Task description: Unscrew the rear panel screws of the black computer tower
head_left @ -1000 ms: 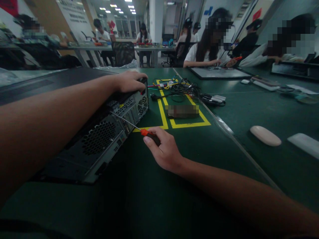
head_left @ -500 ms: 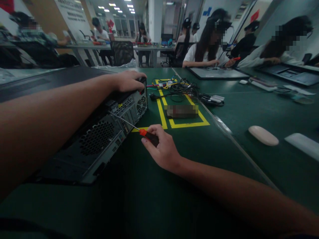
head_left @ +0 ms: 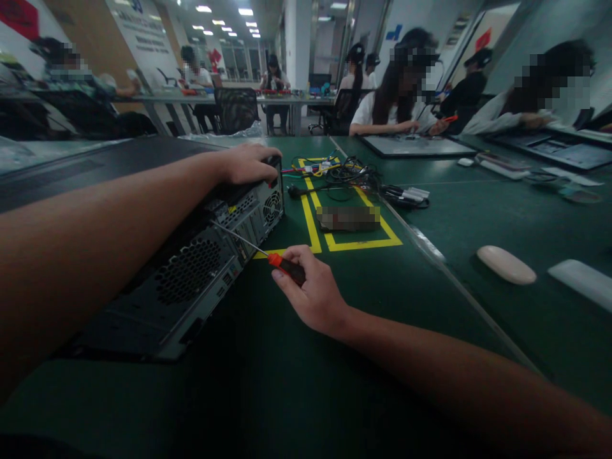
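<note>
A black computer case (head_left: 189,274) lies on the green table at the left, its rear panel with vent holes and a fan grille turned toward me. My left hand (head_left: 248,164) rests over the case's far upper edge, thumb and fingers bent around it. In my right hand (head_left: 313,290) is a screwdriver (head_left: 288,266) with a dark and orange handle. Its thin shaft points left and up to the rear panel, and the tip is at the panel near the large vent. Whether the tip sits in a screw is too small to tell.
Behind the case lies a tangle of cables (head_left: 354,173). A dark block, partly blurred (head_left: 349,220), lies inside yellow tape marks (head_left: 363,243). A pale oval object (head_left: 507,264) and a white object (head_left: 581,280) are at the right. Across the table, people work on flat panels (head_left: 421,146).
The whole view has shifted slightly, so everything sits a little lower. Both hands keep their places on the case and the screwdriver.
</note>
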A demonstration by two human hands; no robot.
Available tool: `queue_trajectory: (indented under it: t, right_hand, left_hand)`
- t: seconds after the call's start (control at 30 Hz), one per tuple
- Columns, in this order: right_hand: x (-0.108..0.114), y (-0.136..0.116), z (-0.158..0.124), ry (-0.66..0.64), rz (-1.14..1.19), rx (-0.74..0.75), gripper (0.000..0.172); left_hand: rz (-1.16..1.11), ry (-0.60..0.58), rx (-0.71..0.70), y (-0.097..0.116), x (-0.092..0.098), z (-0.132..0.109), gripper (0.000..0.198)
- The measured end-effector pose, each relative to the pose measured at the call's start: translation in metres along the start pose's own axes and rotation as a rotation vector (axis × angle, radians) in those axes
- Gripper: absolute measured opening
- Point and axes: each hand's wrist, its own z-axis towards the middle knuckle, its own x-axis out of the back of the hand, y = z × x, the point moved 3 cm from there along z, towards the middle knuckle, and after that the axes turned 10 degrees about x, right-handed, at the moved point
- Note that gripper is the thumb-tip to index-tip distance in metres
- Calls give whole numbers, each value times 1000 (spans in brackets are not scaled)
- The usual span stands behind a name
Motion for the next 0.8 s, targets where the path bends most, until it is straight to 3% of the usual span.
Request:
queue_trajectory:
  t: [0.8]
  right_hand:
    - [2, -3, 0, 2, 0, 49, 23]
  left_hand:
    - [-3, 20, -12, -1, 1, -1, 102]
